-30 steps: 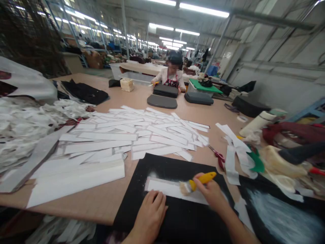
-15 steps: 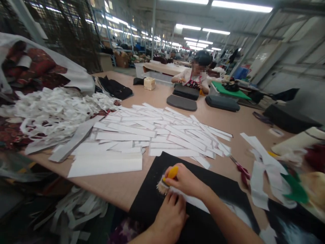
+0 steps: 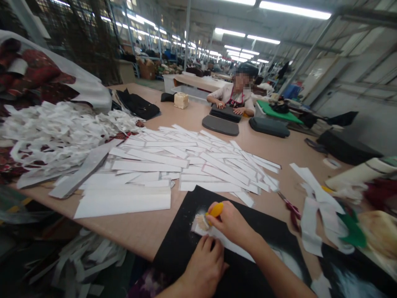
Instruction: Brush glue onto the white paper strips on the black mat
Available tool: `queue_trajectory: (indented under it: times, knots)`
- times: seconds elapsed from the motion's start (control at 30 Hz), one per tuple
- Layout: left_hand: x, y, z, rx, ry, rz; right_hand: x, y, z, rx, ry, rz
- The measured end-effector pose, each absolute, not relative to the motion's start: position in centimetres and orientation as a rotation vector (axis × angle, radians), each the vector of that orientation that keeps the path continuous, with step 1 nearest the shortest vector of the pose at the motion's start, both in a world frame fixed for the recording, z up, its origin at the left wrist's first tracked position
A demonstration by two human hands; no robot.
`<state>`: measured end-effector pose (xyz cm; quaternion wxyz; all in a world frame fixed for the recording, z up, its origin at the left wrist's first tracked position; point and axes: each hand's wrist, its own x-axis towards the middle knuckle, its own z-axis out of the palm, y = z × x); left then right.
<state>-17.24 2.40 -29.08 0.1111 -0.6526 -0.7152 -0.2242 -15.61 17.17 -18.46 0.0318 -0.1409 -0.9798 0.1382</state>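
The right hand [image 3: 229,223] is clamped around a yellow-handled bristle brush [image 3: 216,210], its pale bristles down on a narrow white strip [image 3: 228,245] lying on a black mat [image 3: 173,244] flecked with white. The left hand [image 3: 204,267] holds nothing, its fingers resting at the strip's near edge, just beside the brush. The mat sits on a pale wooden counter [image 3: 124,236], with a spread of long white strips [image 3: 186,161] at 11 o'clock and red-handled scissors [image 3: 290,213] at 2 o'clock – apart from both hands.
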Motion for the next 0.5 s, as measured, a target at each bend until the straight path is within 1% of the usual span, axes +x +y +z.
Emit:
queue_trajectory:
  times: [0.13, 0.2, 0.37, 0.43, 0.5]
  knots:
    - [-17.2, 2.4, -28.9, -1.965, -2.123, -0.619, -12.0, 19.0, -18.5, -0.665, -3.122, -0.026]
    - [-17.2, 2.4, -28.9, -1.974, -2.123, -0.618, -11.8, 17.8, -18.4, -0.711, -3.077, -0.103]
    - [-17.6, 2.4, -29.3, -1.979, -2.012, -0.649, -14.2, 13.8, -19.7, -0.665, -2.808, 0.283]
    - [-17.9, 2.4, -29.5, -1.966, -1.941, -0.633, -12.4, 14.7, -20.7, -0.682, -2.71, 0.42]
    - [-18.2, 2.3, -29.6, -1.941, -1.874, -0.604, -8.1, 17.1, -21.3, -0.822, -2.651, 0.463]
